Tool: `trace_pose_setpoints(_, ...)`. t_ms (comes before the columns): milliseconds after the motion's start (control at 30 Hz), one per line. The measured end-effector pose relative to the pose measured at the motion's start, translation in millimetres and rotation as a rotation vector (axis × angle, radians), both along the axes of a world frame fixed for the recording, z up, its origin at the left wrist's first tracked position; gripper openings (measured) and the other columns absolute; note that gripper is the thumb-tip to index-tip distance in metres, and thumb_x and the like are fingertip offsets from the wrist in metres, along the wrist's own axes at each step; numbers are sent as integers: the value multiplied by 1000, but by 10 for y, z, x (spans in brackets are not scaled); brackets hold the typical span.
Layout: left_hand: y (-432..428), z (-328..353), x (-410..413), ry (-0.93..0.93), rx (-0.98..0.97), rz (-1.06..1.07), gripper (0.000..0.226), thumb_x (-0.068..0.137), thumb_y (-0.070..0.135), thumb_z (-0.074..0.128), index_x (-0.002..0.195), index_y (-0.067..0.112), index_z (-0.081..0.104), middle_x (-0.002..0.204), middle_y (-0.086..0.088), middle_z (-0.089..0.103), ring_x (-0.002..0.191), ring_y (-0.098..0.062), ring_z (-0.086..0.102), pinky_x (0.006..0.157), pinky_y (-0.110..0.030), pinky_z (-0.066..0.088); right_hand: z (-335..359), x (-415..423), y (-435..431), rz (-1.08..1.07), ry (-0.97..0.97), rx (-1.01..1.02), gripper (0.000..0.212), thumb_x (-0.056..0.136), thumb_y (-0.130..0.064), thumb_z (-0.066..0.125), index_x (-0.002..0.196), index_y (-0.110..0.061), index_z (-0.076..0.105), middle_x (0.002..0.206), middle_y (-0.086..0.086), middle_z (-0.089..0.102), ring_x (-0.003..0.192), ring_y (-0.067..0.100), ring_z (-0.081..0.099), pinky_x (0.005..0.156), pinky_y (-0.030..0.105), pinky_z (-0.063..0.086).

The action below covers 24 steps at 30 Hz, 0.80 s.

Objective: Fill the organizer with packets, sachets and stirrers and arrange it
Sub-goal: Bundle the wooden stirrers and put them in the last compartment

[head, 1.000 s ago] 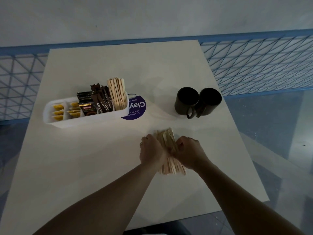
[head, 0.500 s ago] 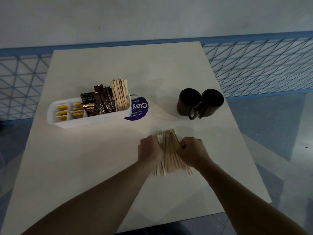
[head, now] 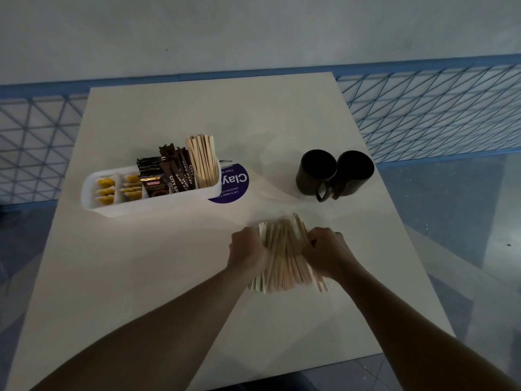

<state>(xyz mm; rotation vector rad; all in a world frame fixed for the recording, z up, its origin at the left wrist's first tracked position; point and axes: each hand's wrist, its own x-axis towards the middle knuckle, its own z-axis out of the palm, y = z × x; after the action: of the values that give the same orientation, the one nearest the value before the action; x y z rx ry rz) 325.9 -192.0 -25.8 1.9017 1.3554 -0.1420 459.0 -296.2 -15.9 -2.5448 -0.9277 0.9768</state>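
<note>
Loose stirrers (head: 284, 255) lie in a fanned bundle on the table (head: 197, 114), near its front edge, ends pointing away from and toward the person. The left hand (head: 248, 249) bears on the bundle's left side and the right hand (head: 329, 253) on its right; the fingers of both are curled in against the sticks, gripping the bundle between them.

The white organizer (head: 152, 204) stands well apart at rear left:
- yellow sachets (head: 105, 190) in the two left compartments
- dark packets (head: 166, 179) upright in the middle
- upright stirrers (head: 203, 160) in the right end compartment

A purple sticker (head: 235, 183) lies just beside the organizer. Two black mugs (head: 335, 173) stand touching at right
</note>
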Motion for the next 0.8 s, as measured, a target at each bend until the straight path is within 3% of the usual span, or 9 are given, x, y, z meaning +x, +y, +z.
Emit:
trace_pose_setpoints(133, 70, 15, -36, -43, -36, 24, 26, 83, 11, 55, 107, 11, 65, 100, -8, 68, 93, -29, 66, 73, -34, 57, 48, 29, 27, -16, 23, -25, 15, 91, -11, 49, 92, -12, 64, 84, 7, 64, 75, 24, 65, 61, 35, 56)
trace_pose_setpoints(233, 134, 64, -59, -48, -70, 61, 24, 85, 8, 54, 105, 7, 66, 100, -10, 68, 91, -27, 66, 60, -25, 49, 73, 47, 60, -25, 47, -34, 19, 93, -9, 46, 97, -11, 64, 86, 6, 63, 76, 20, 63, 58, 27, 53)
trace_pose_setpoints(300, 183, 95, -74, -57, -97, 68, 24, 83, 2, 52, 104, 3, 65, 98, -11, 67, 87, -26, 64, 51, -21, 41, 76, 46, 86, -56, 70, -27, 18, 93, -8, 47, 97, -12, 64, 89, 7, 64, 79, 22, 65, 67, 33, 59)
trace_pose_setpoints(367, 214, 134, -76, -71, -112, 71, 23, 84, 1, 53, 103, 3, 65, 94, -10, 66, 81, -23, 62, 47, -19, 39, 79, 40, 103, -64, 58, -13, 15, 94, -9, 47, 97, -13, 61, 92, 8, 62, 80, 24, 64, 64, 34, 57)
trace_pose_setpoints(467, 286, 182, -80, -116, -129, 113, 20, 87, 5, 54, 103, 5, 66, 91, -10, 68, 80, -26, 68, 57, -29, 54, 129, 17, 174, -11, 14, 25, 16, 95, -8, 43, 98, -12, 58, 94, 7, 59, 79, 21, 57, 61, 31, 48)
trace_pose_setpoints(567, 361, 255, -73, -186, -156, 155, 15, 91, 11, 57, 100, 5, 67, 90, -11, 70, 82, -26, 70, 72, -40, 60, 213, -4, 275, 7, 73, 82, 20, 95, -9, 42, 105, -14, 59, 101, 7, 64, 91, 25, 63, 79, 43, 58)
trace_pose_setpoints(700, 510, 372, -63, -292, -152, 211, 18, 92, 4, 53, 103, 6, 67, 95, -10, 69, 88, -26, 68, 82, -45, 58, 338, -82, 528, -18, 175, 171, 20, 101, -11, 42, 105, -14, 61, 99, 9, 67, 79, 20, 62, 63, 30, 49)
trace_pose_setpoints(800, 657, 483, -56, -366, -155, 269, 23, 91, 4, 54, 108, 10, 69, 100, -10, 70, 92, -26, 66, 84, -44, 57, 429, -164, 771, -71, 265, 278, 22, 103, -8, 42, 111, -14, 62, 92, 5, 62, 72, 13, 55, 59, 21, 45)
